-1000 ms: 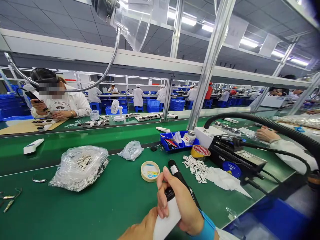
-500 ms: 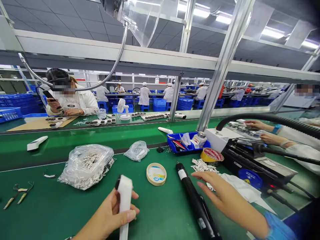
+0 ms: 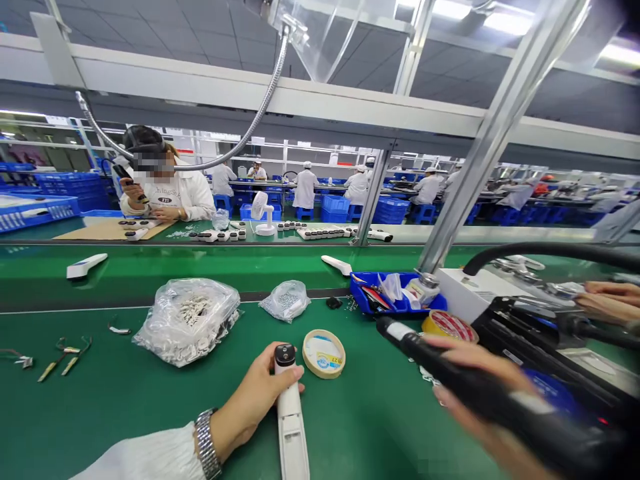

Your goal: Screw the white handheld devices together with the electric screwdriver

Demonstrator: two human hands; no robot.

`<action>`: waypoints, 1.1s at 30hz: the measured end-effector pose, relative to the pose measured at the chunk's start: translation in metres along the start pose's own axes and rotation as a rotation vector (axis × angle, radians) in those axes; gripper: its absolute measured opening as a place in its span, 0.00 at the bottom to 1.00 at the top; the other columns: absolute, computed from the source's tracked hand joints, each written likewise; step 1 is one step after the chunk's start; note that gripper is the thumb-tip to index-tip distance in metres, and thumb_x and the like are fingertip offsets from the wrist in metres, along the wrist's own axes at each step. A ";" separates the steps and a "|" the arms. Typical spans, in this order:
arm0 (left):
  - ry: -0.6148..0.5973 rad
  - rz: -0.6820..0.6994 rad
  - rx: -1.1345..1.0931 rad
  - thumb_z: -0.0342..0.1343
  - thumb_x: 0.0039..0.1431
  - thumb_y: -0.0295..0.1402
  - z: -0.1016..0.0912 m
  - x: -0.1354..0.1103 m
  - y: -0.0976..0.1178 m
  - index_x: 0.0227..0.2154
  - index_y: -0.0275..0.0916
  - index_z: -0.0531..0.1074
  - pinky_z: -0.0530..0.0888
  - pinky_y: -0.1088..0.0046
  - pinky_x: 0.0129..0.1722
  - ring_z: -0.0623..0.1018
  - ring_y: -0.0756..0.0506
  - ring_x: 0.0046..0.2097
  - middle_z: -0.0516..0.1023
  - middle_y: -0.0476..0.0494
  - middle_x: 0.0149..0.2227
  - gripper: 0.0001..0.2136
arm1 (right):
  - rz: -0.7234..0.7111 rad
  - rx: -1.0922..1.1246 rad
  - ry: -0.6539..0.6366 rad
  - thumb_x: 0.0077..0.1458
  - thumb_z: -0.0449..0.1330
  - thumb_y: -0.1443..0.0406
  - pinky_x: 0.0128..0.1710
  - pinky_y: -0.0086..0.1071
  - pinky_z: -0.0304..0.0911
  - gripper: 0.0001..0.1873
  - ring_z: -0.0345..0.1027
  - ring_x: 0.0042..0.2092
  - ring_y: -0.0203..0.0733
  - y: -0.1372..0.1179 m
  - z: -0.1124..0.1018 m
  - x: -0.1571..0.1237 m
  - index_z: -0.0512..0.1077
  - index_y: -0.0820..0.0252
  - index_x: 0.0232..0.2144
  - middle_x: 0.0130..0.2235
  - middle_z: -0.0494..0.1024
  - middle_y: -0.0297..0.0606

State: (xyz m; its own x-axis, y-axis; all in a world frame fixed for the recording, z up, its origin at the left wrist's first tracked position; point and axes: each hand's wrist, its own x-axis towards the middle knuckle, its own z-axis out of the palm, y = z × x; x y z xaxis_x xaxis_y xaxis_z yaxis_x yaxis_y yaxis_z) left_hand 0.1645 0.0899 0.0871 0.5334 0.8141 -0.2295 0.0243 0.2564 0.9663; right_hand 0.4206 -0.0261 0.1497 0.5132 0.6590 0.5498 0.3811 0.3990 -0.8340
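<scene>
My left hand [image 3: 260, 383] is closed round a white handheld device [image 3: 291, 427] with a black end cap, its slotted side facing up. In my right hand [image 3: 485, 373] is a black electric screwdriver [image 3: 445, 367], lifted off the bench and tilted, its tip toward the upper left; both are smeared by motion. A roll of tape [image 3: 324, 353] lies just right of the device. Beyond my left hand sits a clear bag of small white parts [image 3: 187, 320]. A smaller bag of screws [image 3: 285, 301] rests near the bench's back edge.
A blue parts tray [image 3: 395, 300] stands at the back right, with yellow tape [image 3: 450, 325] and a black machine [image 3: 540, 353] beside it. White devices [image 3: 86, 266] lie on the green belt [image 3: 225, 260]. Wired parts [image 3: 67, 357] are at left. A co-worker [image 3: 170, 187] sits opposite.
My right hand has taken hold of the electric screwdriver and raised it from the bench. My left hand has turned the white device so its slotted side shows. The view has shifted left.
</scene>
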 end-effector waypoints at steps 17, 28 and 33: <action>0.088 0.353 0.445 0.57 0.51 0.32 -0.014 0.021 -0.015 0.41 0.40 0.68 0.66 0.64 0.47 0.70 0.42 0.45 0.70 0.43 0.41 0.13 | 0.113 0.458 0.013 0.49 0.62 0.60 0.27 0.35 0.62 0.11 0.64 0.24 0.38 0.026 0.140 0.007 0.66 0.56 0.34 0.21 0.70 0.27; 0.040 0.667 0.840 0.58 0.55 0.40 -0.010 0.004 -0.003 0.42 0.49 0.75 0.62 0.55 0.52 0.64 0.38 0.52 0.68 0.42 0.47 0.12 | 0.164 0.616 0.056 0.41 0.65 0.52 0.22 0.29 0.60 0.18 0.57 0.21 0.34 -0.037 0.115 -0.006 0.66 0.55 0.30 0.18 0.66 0.28; 0.036 0.804 0.887 0.57 0.57 0.36 -0.010 0.000 -0.002 0.34 0.49 0.79 0.61 0.56 0.53 0.66 0.40 0.50 0.71 0.44 0.45 0.06 | 0.175 0.635 0.057 0.40 0.66 0.52 0.21 0.29 0.59 0.18 0.56 0.20 0.33 -0.051 0.112 -0.016 0.67 0.56 0.28 0.18 0.65 0.28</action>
State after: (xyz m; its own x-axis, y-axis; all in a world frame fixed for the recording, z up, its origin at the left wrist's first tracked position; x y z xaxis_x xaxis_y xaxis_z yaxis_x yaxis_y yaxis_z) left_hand 0.1566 0.0946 0.0844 0.6395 0.5942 0.4878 0.2767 -0.7699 0.5750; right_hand 0.3075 0.0146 0.1781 0.5728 0.7204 0.3910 -0.2300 0.5991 -0.7669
